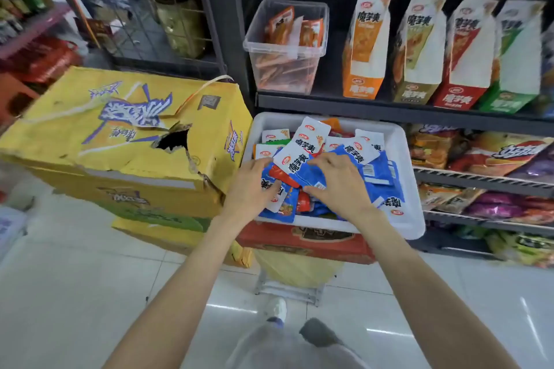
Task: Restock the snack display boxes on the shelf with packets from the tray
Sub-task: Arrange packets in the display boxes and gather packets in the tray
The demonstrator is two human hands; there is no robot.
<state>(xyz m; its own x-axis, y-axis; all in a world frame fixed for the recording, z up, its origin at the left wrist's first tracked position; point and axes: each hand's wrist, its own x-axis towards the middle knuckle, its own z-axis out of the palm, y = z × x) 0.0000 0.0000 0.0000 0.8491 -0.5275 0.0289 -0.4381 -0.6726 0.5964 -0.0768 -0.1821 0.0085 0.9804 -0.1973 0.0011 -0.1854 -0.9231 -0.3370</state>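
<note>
We see left hand and right hand both grasping blue-and-white foil snack packets heaped in white plastic tray; torn yellow cardboard carton touches tray's left edge, black metal shelf close above.

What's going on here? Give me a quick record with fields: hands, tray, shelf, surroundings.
left hand: left hand rests on the packets, fingers curled into the pile
right hand: right hand grips a blue packet
tray: white tray, heaped with blue, white and red snack packets
shelf: clear plastic bin, partly filled; four upright display boxes beside it
surroundings: torn yellow carton left of the tray
</note>
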